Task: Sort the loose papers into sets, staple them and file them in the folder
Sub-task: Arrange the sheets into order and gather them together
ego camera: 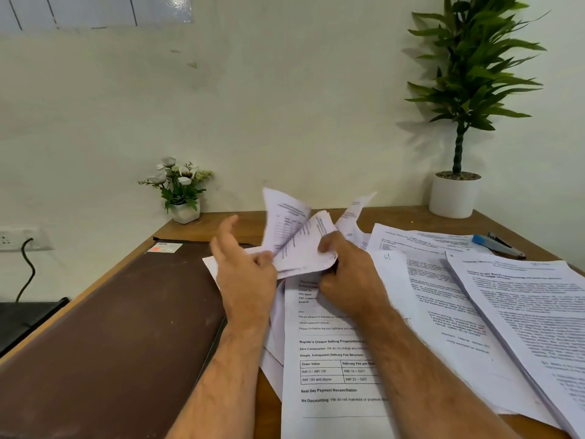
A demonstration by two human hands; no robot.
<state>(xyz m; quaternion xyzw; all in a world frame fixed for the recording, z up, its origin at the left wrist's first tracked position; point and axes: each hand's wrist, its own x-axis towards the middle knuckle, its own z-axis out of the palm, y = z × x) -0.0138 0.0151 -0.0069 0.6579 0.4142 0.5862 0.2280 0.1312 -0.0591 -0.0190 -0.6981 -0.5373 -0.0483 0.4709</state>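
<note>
Both hands hold a small bunch of printed sheets (296,239) lifted off the desk, their far ends curling upward. My right hand (345,277) grips the bunch at its near right corner. My left hand (245,270) pinches the near left edge with thumb and lower fingers while its index finger points up. Under the hands lies a printed letter with a table (335,369). More loose papers (449,299) spread to the right, with a thicker stack (538,312) at the far right. A closed brown folder (120,337) lies at the left. A blue stapler (497,245) lies behind the papers.
The wooden desk (221,223) stands against a white wall. A small flower pot (183,210) sits at the back left and a tall green plant in a white pot (454,194) at the back right. A wall socket with a black cable (22,242) is at far left.
</note>
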